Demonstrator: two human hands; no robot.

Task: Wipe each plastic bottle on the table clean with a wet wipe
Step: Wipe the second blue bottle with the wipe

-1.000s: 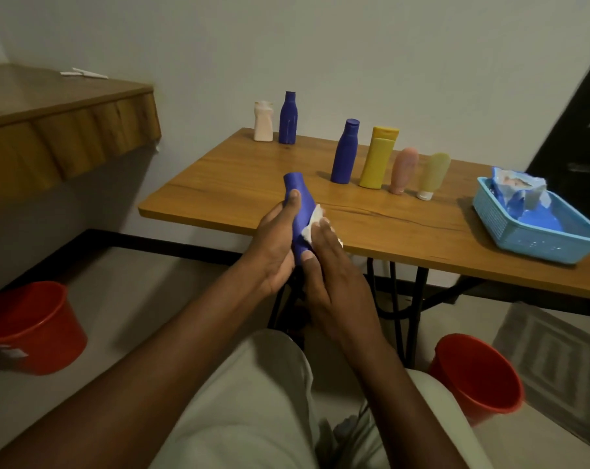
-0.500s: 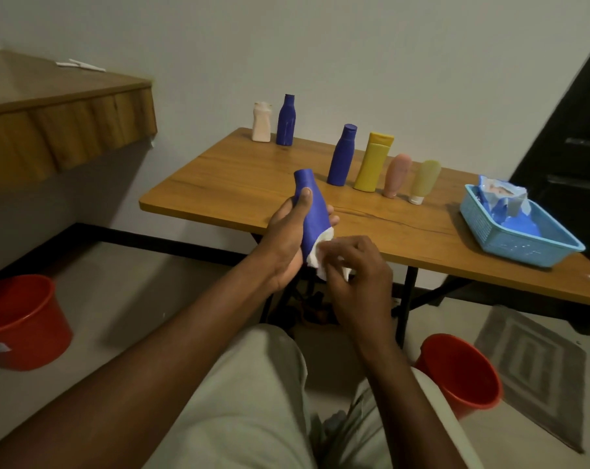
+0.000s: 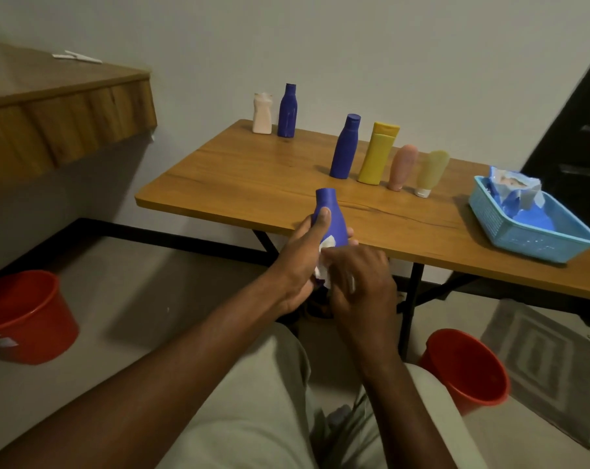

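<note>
My left hand (image 3: 302,255) grips a blue plastic bottle (image 3: 330,216) upright in front of the table's near edge, thumb on its neck. My right hand (image 3: 361,282) holds a white wet wipe (image 3: 324,257) against the bottle's lower part; most of the wipe is hidden by the fingers. On the wooden table (image 3: 263,184) stand a white bottle (image 3: 262,113) and a blue bottle (image 3: 287,111) at the far left, then a row: blue bottle (image 3: 345,147), yellow bottle (image 3: 377,153), pink tube (image 3: 401,167), pale yellow tube (image 3: 430,172).
A light blue basket (image 3: 523,228) holding a wet wipe pack (image 3: 513,194) sits at the table's right end. Red buckets stand on the floor at left (image 3: 26,316) and under the table at right (image 3: 466,370). A wooden counter (image 3: 49,103) is at left, a grey mat (image 3: 540,363) at right.
The right hand has slid down the bottle with the wipe, from its side to its lower part. The left hand has turned the bottle more upright.
</note>
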